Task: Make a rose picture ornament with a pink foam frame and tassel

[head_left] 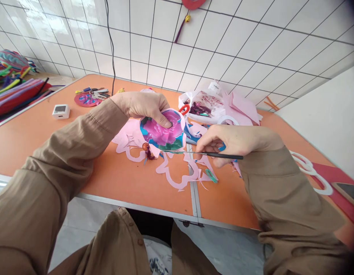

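Observation:
My left hand (pixel 148 109) is closed on a rounded floral fabric piece (pixel 168 133) with a large pink flower, blue and green areas and a pale pink edge. The thumb presses on the flower. By the piece's lower left edge is an orange bead with a dark red tassel (pixel 149 152). My right hand (pixel 231 141) is closed around a thin metal tool with a black handle (pixel 223 155). Its slim shaft points left along the fabric's lower edge; whether it touches is unclear. Something small and blue (pixel 222 146) shows by the right fingers.
Pink cut-out scraps (pixel 177 179) and a green clip-like piece (pixel 211 175) lie on the orange table (pixel 122 187). Behind stands a white bag (pixel 207 105) of tassels. Keys (pixel 99 93) and a white box-shaped device (pixel 61 111) are left; white rings (pixel 311 172) are right.

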Motion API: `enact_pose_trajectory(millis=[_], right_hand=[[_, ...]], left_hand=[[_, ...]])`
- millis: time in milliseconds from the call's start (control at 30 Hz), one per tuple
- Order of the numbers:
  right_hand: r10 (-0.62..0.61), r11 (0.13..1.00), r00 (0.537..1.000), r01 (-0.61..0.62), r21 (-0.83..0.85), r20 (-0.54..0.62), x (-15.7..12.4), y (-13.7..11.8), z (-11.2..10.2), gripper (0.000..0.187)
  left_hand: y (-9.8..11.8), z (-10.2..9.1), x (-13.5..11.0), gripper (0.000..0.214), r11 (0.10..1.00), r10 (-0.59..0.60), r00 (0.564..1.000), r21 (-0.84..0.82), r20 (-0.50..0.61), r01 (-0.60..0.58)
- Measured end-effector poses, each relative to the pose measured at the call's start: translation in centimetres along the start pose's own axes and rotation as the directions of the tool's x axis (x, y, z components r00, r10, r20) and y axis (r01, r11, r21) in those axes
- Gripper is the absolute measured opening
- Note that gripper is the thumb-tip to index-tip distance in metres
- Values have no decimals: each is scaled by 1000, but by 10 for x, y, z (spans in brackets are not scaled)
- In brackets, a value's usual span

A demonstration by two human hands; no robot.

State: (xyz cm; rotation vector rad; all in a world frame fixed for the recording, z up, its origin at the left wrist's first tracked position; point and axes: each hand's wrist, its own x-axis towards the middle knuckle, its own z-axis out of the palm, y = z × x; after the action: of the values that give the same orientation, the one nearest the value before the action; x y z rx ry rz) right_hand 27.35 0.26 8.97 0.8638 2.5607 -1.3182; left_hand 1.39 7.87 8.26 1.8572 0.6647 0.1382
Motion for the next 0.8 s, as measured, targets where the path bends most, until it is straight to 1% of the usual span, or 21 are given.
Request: enact_pose_trajectory(millis=[167, 300, 467, 533, 700, 800], right_hand=[[23, 1000, 1000, -23, 0, 14, 0, 0, -1, 51], [33, 999, 999, -33, -13, 7, -2, 1, -2, 54], [27, 999, 1000, -27, -33, -7, -3, 3, -1, 54], [30, 999, 1000, -30, -26, -5, -3, 2, 0, 53], [69, 997, 998, -69, -32, -10, -2, -1, 0, 45], [82, 996, 996, -83, -34, -25, -2, -2, 1, 43]], left_hand=[[-2, -2, -1, 21, 1000, -9, 1000, -11, -3, 9], [-2, -3, -2, 21, 999, 13, 1000, -44, 17, -12], [3, 1, -2, 17, 996, -80, 995, -51, -61, 77], [5, 3, -1, 16, 994, -96, 993, -56, -67, 92], [2, 2, 1, 16, 995, -77, 996, -67, -37, 74], [0, 1, 1, 18, 996, -68, 997, -62, -39, 66]])
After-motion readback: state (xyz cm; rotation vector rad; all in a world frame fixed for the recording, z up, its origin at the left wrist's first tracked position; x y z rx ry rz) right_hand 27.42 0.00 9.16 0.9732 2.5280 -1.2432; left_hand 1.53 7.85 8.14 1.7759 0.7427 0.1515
